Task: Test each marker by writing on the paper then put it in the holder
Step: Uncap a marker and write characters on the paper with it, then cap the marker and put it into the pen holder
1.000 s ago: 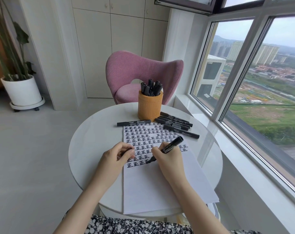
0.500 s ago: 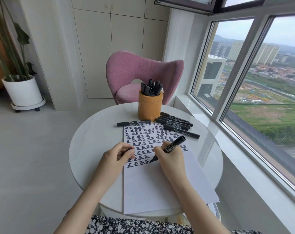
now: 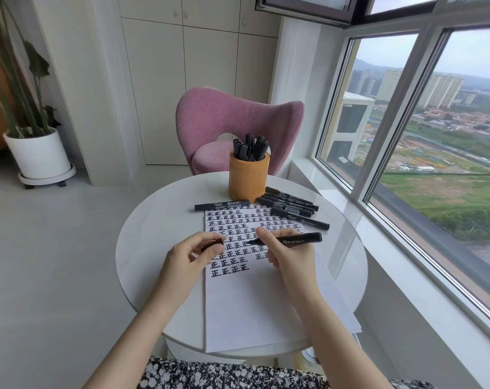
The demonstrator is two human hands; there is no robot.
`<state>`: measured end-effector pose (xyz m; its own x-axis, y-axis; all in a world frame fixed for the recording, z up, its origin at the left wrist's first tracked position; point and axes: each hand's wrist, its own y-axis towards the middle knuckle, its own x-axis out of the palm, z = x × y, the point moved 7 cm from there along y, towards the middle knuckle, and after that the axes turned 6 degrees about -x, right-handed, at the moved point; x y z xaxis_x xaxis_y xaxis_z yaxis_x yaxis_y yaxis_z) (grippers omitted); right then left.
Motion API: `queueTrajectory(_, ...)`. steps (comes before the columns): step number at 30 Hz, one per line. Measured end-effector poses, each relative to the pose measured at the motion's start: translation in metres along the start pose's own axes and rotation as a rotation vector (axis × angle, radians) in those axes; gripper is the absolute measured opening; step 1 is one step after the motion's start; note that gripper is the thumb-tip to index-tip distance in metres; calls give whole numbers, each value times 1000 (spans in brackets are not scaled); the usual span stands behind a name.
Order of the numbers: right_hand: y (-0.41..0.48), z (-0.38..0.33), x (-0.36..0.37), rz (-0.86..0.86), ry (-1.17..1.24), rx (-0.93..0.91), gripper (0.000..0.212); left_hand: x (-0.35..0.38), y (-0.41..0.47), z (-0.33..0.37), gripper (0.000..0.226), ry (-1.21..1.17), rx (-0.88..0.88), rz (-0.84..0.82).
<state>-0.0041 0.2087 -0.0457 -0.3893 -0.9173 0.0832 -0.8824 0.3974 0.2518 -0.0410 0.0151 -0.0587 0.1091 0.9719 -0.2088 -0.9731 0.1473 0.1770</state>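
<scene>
Cap meets marker above the paper

The right hand (image 3: 290,255) pinches the marker (image 3: 294,239) level, tip pointing left at the cap (image 3: 213,244) gripped in the curled left hand (image 3: 191,255); best to line the two up straight and press until snug. Behind, the orange holder (image 3: 248,179) stands crowded with upright markers, while the loose markers (image 3: 290,204) lie just beside it on the table (image 3: 154,234), above the paper (image 3: 255,301).
</scene>
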Motion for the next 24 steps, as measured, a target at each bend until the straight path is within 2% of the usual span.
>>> queueTrajectory(5,-4,-7,1,-3,73,75,48,0,-1,1,15,-9,-29,-17)
queueTrajectory(9,-4,-12,5,-5,104,86,34,-1,0,8,11,-55,-40,-21)
queueTrajectory(17,-7,-19,12,-5,132,68,28,7,-6,22,21,-116,-30,-54)
queueTrajectory(22,-9,-20,17,-39,135,57,32,19,-9,26,15,-147,-46,-83)
queueTrajectory(24,-10,-19,20,-61,121,55,43,23,-10,27,14,-162,-51,-87)
